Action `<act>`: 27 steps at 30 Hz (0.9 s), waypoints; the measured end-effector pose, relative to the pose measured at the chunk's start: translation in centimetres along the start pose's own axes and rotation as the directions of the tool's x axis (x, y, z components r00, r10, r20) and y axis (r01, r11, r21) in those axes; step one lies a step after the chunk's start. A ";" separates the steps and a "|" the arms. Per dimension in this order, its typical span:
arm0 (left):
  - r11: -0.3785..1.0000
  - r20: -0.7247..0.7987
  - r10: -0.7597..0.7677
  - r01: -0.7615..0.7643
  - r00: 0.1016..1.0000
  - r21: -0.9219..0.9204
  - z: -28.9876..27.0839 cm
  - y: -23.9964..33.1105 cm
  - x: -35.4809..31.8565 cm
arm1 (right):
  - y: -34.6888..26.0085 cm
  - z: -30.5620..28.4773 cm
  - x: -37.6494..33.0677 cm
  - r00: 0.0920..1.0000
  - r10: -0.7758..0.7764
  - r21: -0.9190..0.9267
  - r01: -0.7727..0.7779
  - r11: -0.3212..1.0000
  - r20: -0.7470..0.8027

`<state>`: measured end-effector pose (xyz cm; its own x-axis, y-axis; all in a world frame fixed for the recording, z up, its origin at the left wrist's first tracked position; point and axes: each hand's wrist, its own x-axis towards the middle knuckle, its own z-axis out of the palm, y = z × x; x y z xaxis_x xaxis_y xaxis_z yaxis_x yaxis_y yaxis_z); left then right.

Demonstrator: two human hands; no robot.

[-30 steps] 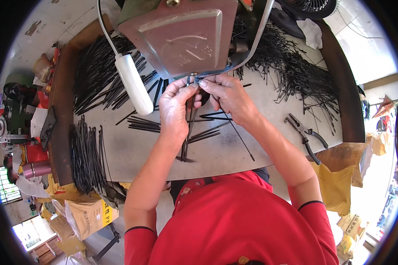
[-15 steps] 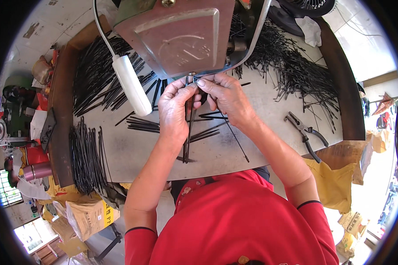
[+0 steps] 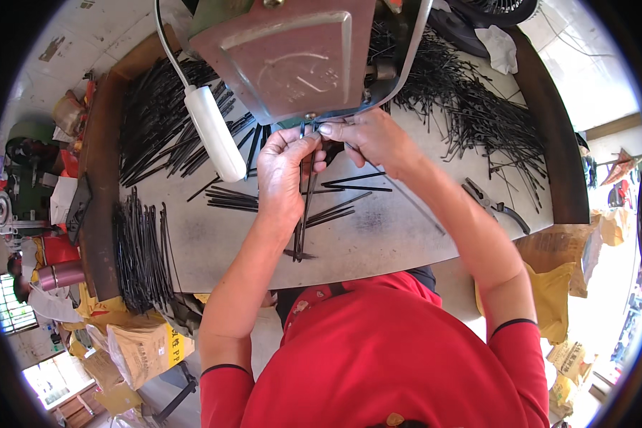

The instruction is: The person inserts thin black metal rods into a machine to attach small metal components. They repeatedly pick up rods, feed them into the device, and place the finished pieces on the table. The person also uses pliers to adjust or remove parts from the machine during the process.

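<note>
Grey workbench (image 3: pixel 378 235); left hand (image 3: pixel 284 171) closed around black rods (image 3: pixel 305 214).

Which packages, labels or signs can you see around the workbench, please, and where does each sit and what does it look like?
Yellow-brown sacks: on the floor lower left, under the bench corner, crumpled, with dark print on a yellow patch.
Yellow-brown bags: at the right, below the bench edge, bulging and creased.
Embossed metal cover: top centre on the machine, brownish, rounded, with raised marking.
No screens in view.
</note>
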<state>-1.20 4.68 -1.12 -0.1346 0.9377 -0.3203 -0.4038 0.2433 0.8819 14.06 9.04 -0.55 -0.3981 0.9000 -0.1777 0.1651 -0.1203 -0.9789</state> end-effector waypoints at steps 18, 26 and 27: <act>0.994 0.162 0.076 -0.063 0.984 -0.086 -0.2 -1.5 -1.2 | 0.4 1.6 -4.2 0.995 0.087 0.410 -0.056 0.910 -0.058; 0.987 0.140 0.137 -0.123 0.981 -0.103 0.4 -1.0 -1.0 | 0.2 1.0 -3.2 0.998 0.066 0.331 -0.055 0.942 -0.021; 0.985 0.126 0.147 -0.133 0.981 -0.111 0.6 -0.9 -1.0 | 0.4 1.0 -2.9 0.998 0.066 0.362 -0.054 0.931 -0.020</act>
<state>-0.19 3.64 -1.35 -0.0774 0.9869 -0.1413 -0.4799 0.0874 0.8730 14.34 5.93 -0.49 -0.3683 0.8982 -0.2400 -0.1515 -0.3127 -0.9377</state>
